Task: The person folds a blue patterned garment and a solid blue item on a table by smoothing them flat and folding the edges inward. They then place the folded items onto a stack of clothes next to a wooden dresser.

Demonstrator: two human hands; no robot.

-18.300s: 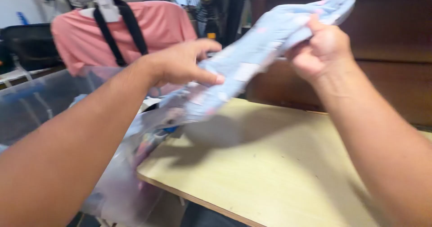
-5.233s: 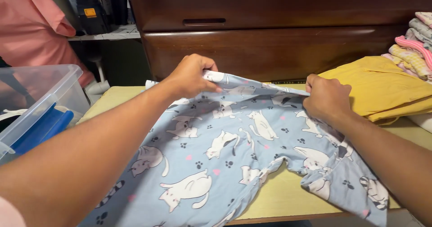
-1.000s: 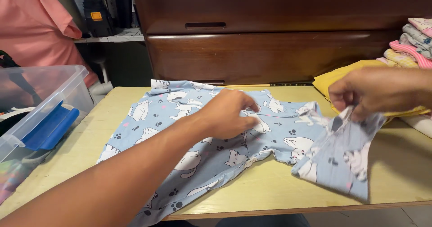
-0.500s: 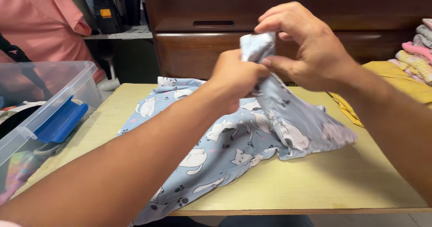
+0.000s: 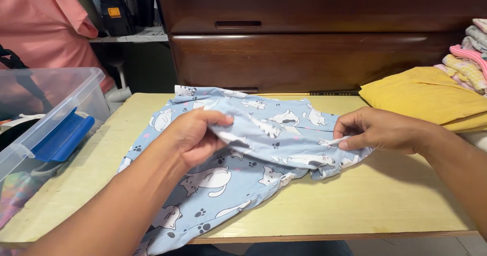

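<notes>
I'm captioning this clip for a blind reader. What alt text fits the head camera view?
Two bare hands, left hand and right hand, pinch a fold of a light blue cat-print garment spread on a pale yellow table. A clear plastic bin sits at left, folded yellow cloth at right, a dark wooden dresser behind.

One label noted: a small yellow-orange rectangular sticker (image 5: 114, 12) on a dark appliance at upper left, beyond the table; possibly a warning tag, too small to tell. No packages, signs or screens.

Dark wooden dresser (image 5: 314, 38) behind pale yellow table (image 5: 355, 195); clear plastic bin (image 5: 45, 114) at left.
</notes>
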